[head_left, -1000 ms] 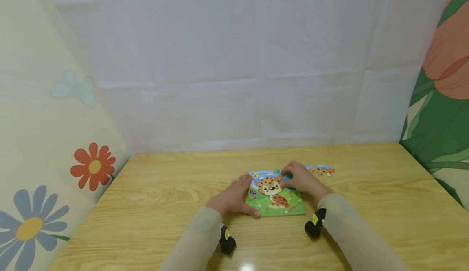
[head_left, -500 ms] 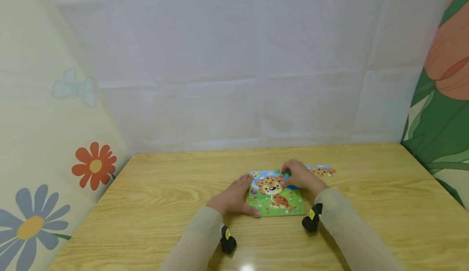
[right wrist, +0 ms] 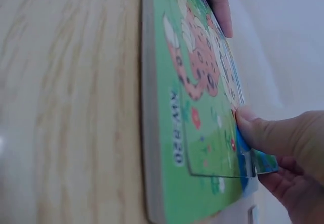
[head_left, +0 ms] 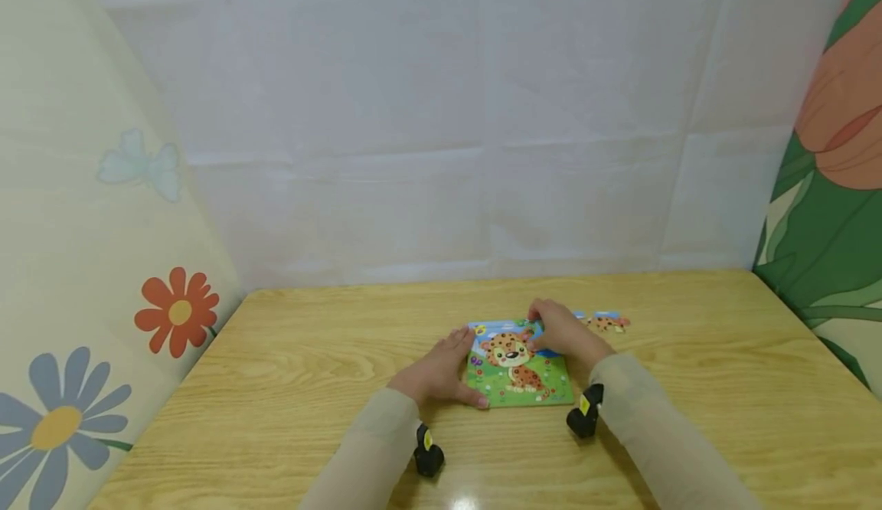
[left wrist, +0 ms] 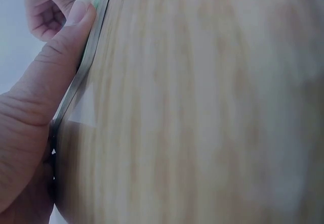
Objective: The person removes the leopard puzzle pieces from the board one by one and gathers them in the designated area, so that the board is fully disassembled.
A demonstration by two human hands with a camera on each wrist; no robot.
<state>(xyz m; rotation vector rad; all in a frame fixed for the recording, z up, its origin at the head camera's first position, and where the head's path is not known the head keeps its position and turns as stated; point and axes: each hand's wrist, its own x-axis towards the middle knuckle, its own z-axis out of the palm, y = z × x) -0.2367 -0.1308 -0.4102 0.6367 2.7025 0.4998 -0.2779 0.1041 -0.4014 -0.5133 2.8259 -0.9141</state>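
A leopard puzzle board [head_left: 489,391] with a green and blue picture lies flat on the table. My left hand [head_left: 437,372] rests along its left side, thumb by the near left corner; in the left wrist view the straight thumb [left wrist: 50,67] touches the board's edge. My right hand [head_left: 568,338] is over the far right corner. There it pinches a puzzle piece [right wrist: 266,162] with a blue and green print, seen tilted at the board in the right wrist view. Most of that piece is hidden by the fingers.
Behind the right hand lie spotted puzzle pieces [head_left: 608,322], touching or close together. The wooden table [head_left: 331,357] ends at a white cloth [head_left: 386,150] at the back. Flowered panels stand left and right. Each wrist wears a small black camera [head_left: 429,452].
My right wrist has turned and shifted slightly, while its fingers stay at the far right corner. The left hand and the board look unmoved.
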